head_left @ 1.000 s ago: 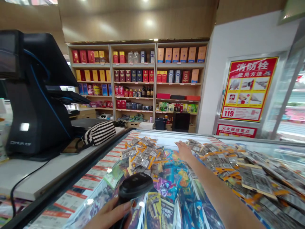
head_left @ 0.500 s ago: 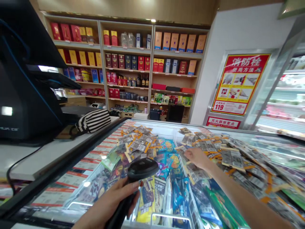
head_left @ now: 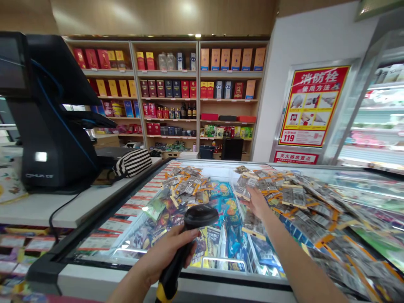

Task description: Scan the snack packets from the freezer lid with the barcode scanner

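Glass-topped freezer chest (head_left: 104,227), glossy packets heaped inside — left hand (head_left: 164,259) wrapped tight round a black barcode scanner (head_left: 189,235) above the rim; right hand (head_left: 257,202) on crinkly silver-orange packets (head_left: 293,198), its grip unclear.

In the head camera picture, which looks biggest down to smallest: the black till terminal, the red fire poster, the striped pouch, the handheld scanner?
1. Black till terminal, though it is near the camera.
2. Red fire poster.
3. Handheld scanner, gripped by the left hand, and striped pouch: they look alike, and the scanner is much nearer.
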{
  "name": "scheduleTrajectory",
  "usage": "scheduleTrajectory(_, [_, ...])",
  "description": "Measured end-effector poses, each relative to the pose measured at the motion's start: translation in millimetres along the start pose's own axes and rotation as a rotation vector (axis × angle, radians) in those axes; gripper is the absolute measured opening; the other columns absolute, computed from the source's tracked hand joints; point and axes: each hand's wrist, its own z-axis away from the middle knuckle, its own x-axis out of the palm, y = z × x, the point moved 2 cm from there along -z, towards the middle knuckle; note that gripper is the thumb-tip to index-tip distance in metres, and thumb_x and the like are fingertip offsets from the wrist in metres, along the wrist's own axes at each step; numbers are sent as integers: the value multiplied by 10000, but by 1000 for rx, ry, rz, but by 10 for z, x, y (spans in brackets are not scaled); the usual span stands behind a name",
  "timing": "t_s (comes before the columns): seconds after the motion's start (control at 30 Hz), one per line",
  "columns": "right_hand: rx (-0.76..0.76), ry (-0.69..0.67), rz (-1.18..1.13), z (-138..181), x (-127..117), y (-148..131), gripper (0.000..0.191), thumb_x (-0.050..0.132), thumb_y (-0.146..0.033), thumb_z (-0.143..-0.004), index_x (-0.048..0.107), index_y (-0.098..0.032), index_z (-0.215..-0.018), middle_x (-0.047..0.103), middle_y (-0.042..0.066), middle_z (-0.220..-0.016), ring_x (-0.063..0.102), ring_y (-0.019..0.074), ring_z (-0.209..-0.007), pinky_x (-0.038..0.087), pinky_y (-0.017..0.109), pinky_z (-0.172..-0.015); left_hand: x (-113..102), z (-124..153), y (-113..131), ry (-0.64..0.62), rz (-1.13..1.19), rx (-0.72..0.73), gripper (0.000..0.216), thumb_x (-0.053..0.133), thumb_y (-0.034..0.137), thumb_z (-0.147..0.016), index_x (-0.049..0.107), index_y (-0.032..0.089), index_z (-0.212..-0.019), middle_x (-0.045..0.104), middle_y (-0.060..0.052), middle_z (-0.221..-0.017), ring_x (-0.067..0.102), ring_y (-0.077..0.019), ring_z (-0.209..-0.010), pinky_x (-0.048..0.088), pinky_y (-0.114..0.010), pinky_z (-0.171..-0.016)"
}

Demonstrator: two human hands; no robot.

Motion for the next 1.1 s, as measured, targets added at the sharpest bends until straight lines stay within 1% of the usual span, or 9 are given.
scheduleTrajectory(0.03, [12,-10,-128,44,12,3,223,515,-294,-652,478,-252,-868,612,-20,-825,577,149,-738,489,284,-562,18,4,-7,-8,-2,-7,225,558,348,-672,458,150,-708,514,32,-508,447,-60,-393,307,-183,-406])
scheduleTrajectory(0.1, [30,-41,-245,109,45,14,191,519,-278,-653,492,-249,-840,612,-34,-779,576,148,-742,496,302,-587,47,14,-22,-19,-3,-12,225,559,349,-671,463,149,-707,508,35,-504,448,-58,-392,304,-179,-402])
scheduleTrajectory(0.23, [78,-86,-293,171,127,79,191,493,-317,-683,511,-242,-858,620,-24,-798,583,154,-763,497,355,-647,90,31,-54,-82,-8,-8,218,551,346,-680,477,141,-689,504,31,-514,452,-59,-396,306,-185,-409])
scheduleTrajectory(0.37, [65,-196,-327,193,193,142,256,499,-322,-690,508,-278,-942,615,-29,-911,574,155,-830,475,388,-722,101,29,-54,-138,-4,19,208,537,337,-695,493,134,-708,509,22,-538,455,-63,-408,304,-194,-418])
scheduleTrajectory(0.43, [69,-232,-348,197,203,158,275,506,-324,-689,509,-289,-962,614,-28,-929,571,165,-849,464,400,-742,99,25,-46,-154,9,30,205,528,337,-702,496,136,-723,509,20,-543,455,-65,-409,297,-196,-415])
scheduleTrajectory(0.7, [95,-194,-359,171,205,185,248,494,-317,-698,527,-272,-940,637,-22,-864,588,171,-796,449,428,-759,88,37,-22,-147,42,21,213,529,341,-697,493,133,-723,509,12,-553,457,-68,-409,307,-198,-417])
scheduleTrajectory(0.83, [75,-218,-365,181,213,185,242,478,-333,-705,523,-273,-935,634,-32,-870,583,159,-801,437,435,-781,93,64,8,-183,45,38,213,526,342,-696,500,131,-710,500,13,-543,449,-64,-401,292,-191,-404])
scheduleTrajectory(0.93, [74,-233,-374,184,213,182,249,477,-343,-703,509,-277,-941,627,-40,-885,579,152,-798,448,414,-768,91,78,19,-194,54,47,210,520,341,-701,507,132,-716,500,11,-542,447,-64,-400,285,-191,-402])
scheduleTrajectory(1.1, [68,-180,-284,168,207,185,233,477,-380,-691,508,-255,-885,620,-15,-892,583,162,-786,480,362,-708,64,76,-15,-169,62,40,221,511,355,-707,497,134,-715,503,9,-544,460,-73,-406,304,-200,-412])
